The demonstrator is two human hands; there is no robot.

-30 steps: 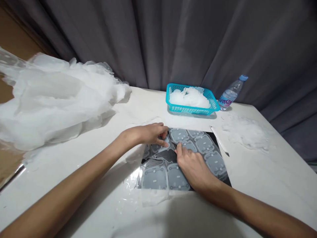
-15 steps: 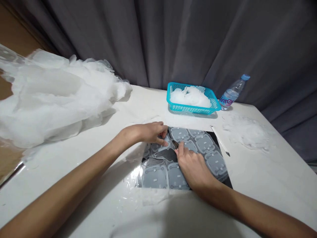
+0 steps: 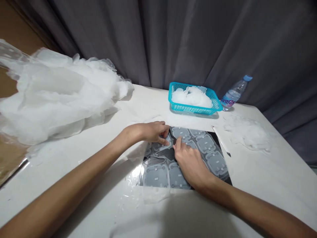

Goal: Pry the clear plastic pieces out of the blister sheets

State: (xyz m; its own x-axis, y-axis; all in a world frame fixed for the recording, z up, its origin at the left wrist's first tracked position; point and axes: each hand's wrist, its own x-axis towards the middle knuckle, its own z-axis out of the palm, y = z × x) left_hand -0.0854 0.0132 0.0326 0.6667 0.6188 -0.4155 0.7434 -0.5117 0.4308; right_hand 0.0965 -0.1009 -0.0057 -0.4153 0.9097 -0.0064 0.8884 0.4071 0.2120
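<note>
A dark mat (image 3: 166, 154) lies on the white table, with a clear plastic sheet (image 3: 155, 177) of rounded square outlines over it. My left hand (image 3: 158, 133) rests on the sheet's upper left part, thumb and fingers bent towards the sheet; whether it pinches the film is too small to tell. Close beside it, my right hand (image 3: 189, 158) is closed, its index finger pointing to the sheet's middle. A dark, thin tool showed at its fingertips a moment before; now the tool is mostly hidden.
Behind the mat stands a turquoise basket (image 3: 195, 110) of white translucent pieces, beside a water bottle (image 3: 234, 96). A large heap of cloudy plastic (image 3: 61, 92) fills the left. A thin pen-like tool (image 3: 221, 142) and more clear film (image 3: 250, 132) lie right.
My right hand has shifted slightly up and left, and the tool's dark blade no longer shows plainly. My left hand stays in nearly the same place. The whole view has moved slightly.
</note>
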